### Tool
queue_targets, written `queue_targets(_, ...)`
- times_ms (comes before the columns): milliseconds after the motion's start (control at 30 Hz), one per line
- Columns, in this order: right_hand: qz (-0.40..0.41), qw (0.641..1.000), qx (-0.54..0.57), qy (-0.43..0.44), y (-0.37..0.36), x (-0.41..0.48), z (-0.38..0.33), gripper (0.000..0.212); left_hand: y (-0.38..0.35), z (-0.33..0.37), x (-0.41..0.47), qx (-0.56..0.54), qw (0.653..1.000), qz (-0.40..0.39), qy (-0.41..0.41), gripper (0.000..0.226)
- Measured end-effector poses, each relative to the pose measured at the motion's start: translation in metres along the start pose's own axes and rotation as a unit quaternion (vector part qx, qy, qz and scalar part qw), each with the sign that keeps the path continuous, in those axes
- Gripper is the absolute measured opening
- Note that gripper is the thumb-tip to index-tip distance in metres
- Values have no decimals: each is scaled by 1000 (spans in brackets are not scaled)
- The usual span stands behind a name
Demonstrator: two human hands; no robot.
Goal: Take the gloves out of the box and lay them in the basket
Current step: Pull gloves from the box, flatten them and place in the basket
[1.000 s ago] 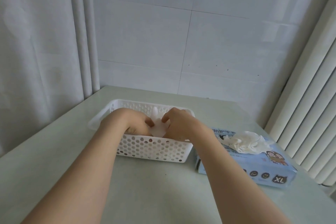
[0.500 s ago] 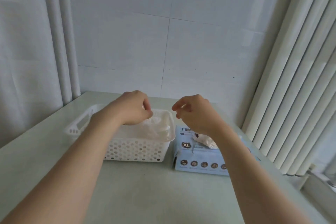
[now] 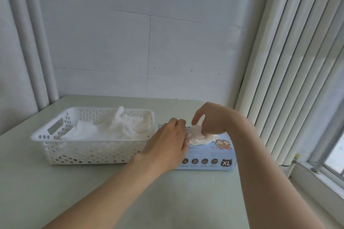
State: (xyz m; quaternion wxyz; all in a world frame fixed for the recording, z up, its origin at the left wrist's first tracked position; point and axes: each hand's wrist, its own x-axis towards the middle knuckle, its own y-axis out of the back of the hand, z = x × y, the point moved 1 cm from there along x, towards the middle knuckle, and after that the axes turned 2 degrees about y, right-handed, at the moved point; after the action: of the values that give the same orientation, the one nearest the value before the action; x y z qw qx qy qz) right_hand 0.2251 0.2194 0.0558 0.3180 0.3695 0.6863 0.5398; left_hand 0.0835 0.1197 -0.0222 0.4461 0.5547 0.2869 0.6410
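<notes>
Pale green table [image 3: 167, 201], white tiled wall [image 3: 111, 52], right fingers [image 3: 204, 129] pinching glove [image 3: 197, 138] at box [image 3: 204, 152], left hand [image 3: 167, 141] on box, fingers hidden

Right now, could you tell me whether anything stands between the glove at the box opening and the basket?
Only the person's own left hand, lying over the left end of the box, between the glove and the basket. Otherwise nothing visible: the basket stands open-topped right beside the box.

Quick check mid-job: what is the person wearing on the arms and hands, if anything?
Nothing shows. The left hand and right hand are ungloved, with no ring, watch or band visible. The left arm and right arm are bare to the frame edge, no sleeves in view.
</notes>
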Motion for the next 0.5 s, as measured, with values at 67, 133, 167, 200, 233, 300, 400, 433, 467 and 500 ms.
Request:
queue_targets(67,43,999,16,12,-3,5,0,33,-5,0,-1,-2,1000,-6,14,45)
queue_targets(133,85,995,37,25,-6,9,-1,20,-7,-2,-2,-28,999,-4,35,54)
queue_targets(167,108,992,54,30,-7,11,-1,19,-8,-3,-2,-46,998,-2,45,61)
queue_targets(200,133,988,75,34,-9,14,-1,19,-9,-4,-1,-60,997,-2,50,68)
queue_targets(233,155,982,97,39,-9,16,0,21,-10,-6,-1,-70,996,-2,53,74)
queue_targets(300,182,974,127,47,-10,18,-3,22,-11,-8,-1,-96,994,0,57,83)
queue_targets(400,229,962,144,47,-9,21,-6,27,-12,-10,-1,-144,988,8,49,89)
queue_targets(433,251,955,156,40,-8,22,-6,30,-13,-10,-1,-145,988,9,47,86)
queue_targets(467,275,945,173,31,-6,22,-5,32,-13,-10,-1,-139,989,12,43,81)
queue_targets(500,300,934,196,22,-4,23,-3,36,-14,-10,-1,-133,990,15,36,75)
